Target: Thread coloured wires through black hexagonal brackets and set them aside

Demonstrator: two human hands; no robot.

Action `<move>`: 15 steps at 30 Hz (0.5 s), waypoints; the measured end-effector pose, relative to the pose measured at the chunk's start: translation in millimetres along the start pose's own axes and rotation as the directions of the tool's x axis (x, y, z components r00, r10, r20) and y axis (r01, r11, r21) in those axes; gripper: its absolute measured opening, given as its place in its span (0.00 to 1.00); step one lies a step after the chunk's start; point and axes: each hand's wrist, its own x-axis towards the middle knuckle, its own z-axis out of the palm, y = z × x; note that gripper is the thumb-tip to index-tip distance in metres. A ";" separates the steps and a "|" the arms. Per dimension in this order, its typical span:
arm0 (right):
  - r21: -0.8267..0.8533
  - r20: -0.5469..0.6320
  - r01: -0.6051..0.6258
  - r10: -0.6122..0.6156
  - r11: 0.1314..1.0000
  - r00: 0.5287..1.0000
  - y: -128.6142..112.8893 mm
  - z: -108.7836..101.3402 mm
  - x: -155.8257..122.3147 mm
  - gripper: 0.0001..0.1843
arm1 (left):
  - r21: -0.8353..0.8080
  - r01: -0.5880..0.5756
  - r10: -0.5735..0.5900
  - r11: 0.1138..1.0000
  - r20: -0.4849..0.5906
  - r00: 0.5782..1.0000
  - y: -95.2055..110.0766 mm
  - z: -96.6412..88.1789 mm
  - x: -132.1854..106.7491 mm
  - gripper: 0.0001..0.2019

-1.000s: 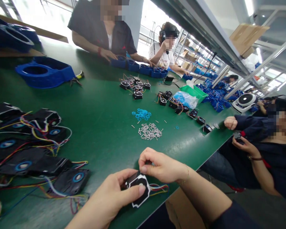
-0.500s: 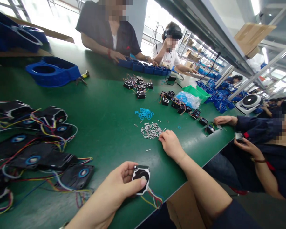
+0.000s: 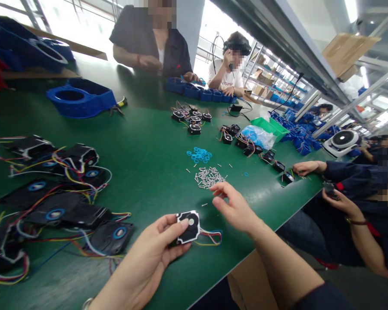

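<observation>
My left hand (image 3: 164, 241) grips a small black blower fan (image 3: 189, 227) with a white rim, the thumb on its top face. Coloured wires (image 3: 213, 236) trail from the fan's right side over the table. My right hand (image 3: 231, 204) hovers just in front of a pile of screws (image 3: 208, 177), thumb and fingers apart, with nothing visible between them. A single screw (image 3: 204, 205) lies by its thumb. Beyond the pile sit several small blue rings (image 3: 198, 154).
Larger black blower fans (image 3: 67, 211) with tangled wires cover the left of the green table (image 3: 142, 159). A blue housing (image 3: 80, 99) and pliers (image 3: 118, 105) stand behind them. More small fans (image 3: 194, 116), a green bin (image 3: 273, 129) and co-workers' hands (image 3: 305, 168) are farther off.
My right hand has drawn back from the screw pile and its fingers have parted. My left hand has raised and turned the fan, so its wires now point right.
</observation>
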 end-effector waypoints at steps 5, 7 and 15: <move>0.025 0.170 0.294 -0.294 0.956 0.941 -54.3 7.2 -7.0 0.29 | -0.053 -0.077 0.076 0.996 -0.019 0.997 3.8 -1.5 -1.3 0.13; -0.016 0.131 0.284 -0.279 0.959 0.951 -56.4 18.6 2.7 0.24 | -0.045 -0.128 0.124 0.991 -0.084 0.989 6.1 -2.1 -5.1 0.17; -0.299 0.142 0.216 -0.181 0.929 0.973 -35.2 88.9 124.9 0.29 | 0.325 -0.464 0.548 0.824 -0.254 0.797 7.1 1.0 -29.6 0.25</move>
